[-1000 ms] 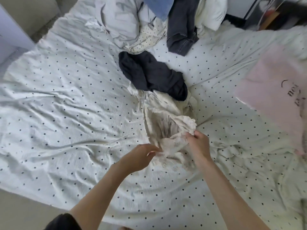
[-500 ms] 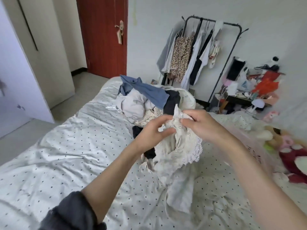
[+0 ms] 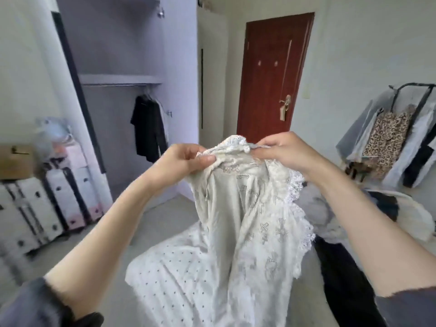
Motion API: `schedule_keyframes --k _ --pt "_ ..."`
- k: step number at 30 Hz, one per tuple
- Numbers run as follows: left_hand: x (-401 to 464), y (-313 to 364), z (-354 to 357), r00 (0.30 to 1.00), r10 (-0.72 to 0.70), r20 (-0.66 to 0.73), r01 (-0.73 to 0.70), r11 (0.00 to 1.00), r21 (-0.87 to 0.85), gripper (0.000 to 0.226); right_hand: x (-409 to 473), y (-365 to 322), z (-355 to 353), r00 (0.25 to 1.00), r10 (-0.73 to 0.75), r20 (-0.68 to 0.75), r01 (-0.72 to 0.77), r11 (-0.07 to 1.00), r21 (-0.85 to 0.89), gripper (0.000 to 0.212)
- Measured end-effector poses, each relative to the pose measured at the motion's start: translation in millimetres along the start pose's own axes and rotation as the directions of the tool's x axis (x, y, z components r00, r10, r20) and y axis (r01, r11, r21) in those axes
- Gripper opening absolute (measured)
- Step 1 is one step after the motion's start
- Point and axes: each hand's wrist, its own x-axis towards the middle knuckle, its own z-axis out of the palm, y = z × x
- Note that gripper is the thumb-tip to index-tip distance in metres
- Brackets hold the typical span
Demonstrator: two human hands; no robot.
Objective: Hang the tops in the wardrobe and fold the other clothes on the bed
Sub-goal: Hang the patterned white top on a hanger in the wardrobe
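Garment: you hold a cream lace-trimmed top (image 3: 250,208) up at the centre of the frame; it hangs from its upper edge down to the lower centre, lace running down its right side.
Left hand: your left hand (image 3: 186,159) sits just left of centre, fingers curled, thumb pressed on the top's upper left edge, pinching the cloth.
Right hand: your right hand (image 3: 285,154) sits just right of centre, fingers curled over the upper right edge, pinching it; the two hands are close together, with bunched lace between them.
Arms: both forearms rise from the lower corners toward the centre, dark sleeves (image 3: 42,305) pushed back at the lower edge.
Bed: the polka-dot sheet (image 3: 169,279) lies under and behind the hanging cloth at lower centre; a dark garment (image 3: 342,279) lies on it at lower right.
Wardrobe: the open wardrobe (image 3: 118,79) stands at upper left, a black top (image 3: 147,128) hanging from its rail.
Around: a red door (image 3: 271,74) stands at upper centre, a clothes rack (image 3: 401,128) with a leopard-print piece at the right, white suitcases (image 3: 47,208) at the left.
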Motion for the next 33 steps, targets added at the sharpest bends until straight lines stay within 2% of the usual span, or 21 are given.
schedule_keyframes --k 2,4,7,11,15,19,23,26,33 --pt "-14.7 -10.7 -52.2 0.994 -0.029 -0.104 0.034 0.998 0.054 0.03 37.4 -21.4 46.6 0.993 -0.044 0.113 0.042 0.999 0.025 0.016" --pt "-25.9 -25.7 -88.1 0.984 -0.067 -0.165 0.087 0.989 0.119 0.019 65.2 -35.4 83.9 0.972 -0.076 0.223 0.072 0.997 0.029 0.015" --pt "-37.5 -51.7 -141.3 0.962 -0.122 -0.246 0.17 0.968 0.183 0.015 111.0 -50.2 138.3 0.935 -0.103 0.34 0.101 0.995 0.024 0.022" --pt "-38.0 -71.5 -206.7 0.925 -0.189 -0.33 0.249 0.957 0.148 0.015 171.2 -68.0 192.4 0.873 -0.152 0.463 0.122 0.988 0.094 0.019" --pt "-19.2 -83.8 -267.3 0.895 -0.213 -0.391 0.294 0.942 0.16 0.026 237.4 -86.2 233.2 0.828 -0.21 0.52 0.173 0.978 0.12 0.026" --pt "4.2 -105.0 -327.9 0.855 -0.216 -0.472 0.317 0.937 0.146 0.025 296.8 -103.2 275.3 0.808 -0.265 0.527 0.242 0.964 0.115 0.028" --pt "24.5 -133.9 -374.4 0.843 -0.213 -0.494 0.321 0.936 0.145 0.028 341.2 -111.4 314.6 0.795 -0.303 0.526 0.282 0.952 0.121 0.025" --pt "42.7 -161.5 -406.2 0.84 -0.215 -0.498 0.322 0.936 0.14 0.02 372.6 -112.4 343.5 0.821 -0.326 0.468 0.299 0.945 0.134 0.019" --pt "98.6 -246.6 -489.5 0.892 -0.185 -0.412 0.277 0.944 0.176 0.015 455.4 -103.1 411.4 0.887 -0.319 0.334 0.329 0.944 0.028 0.008"
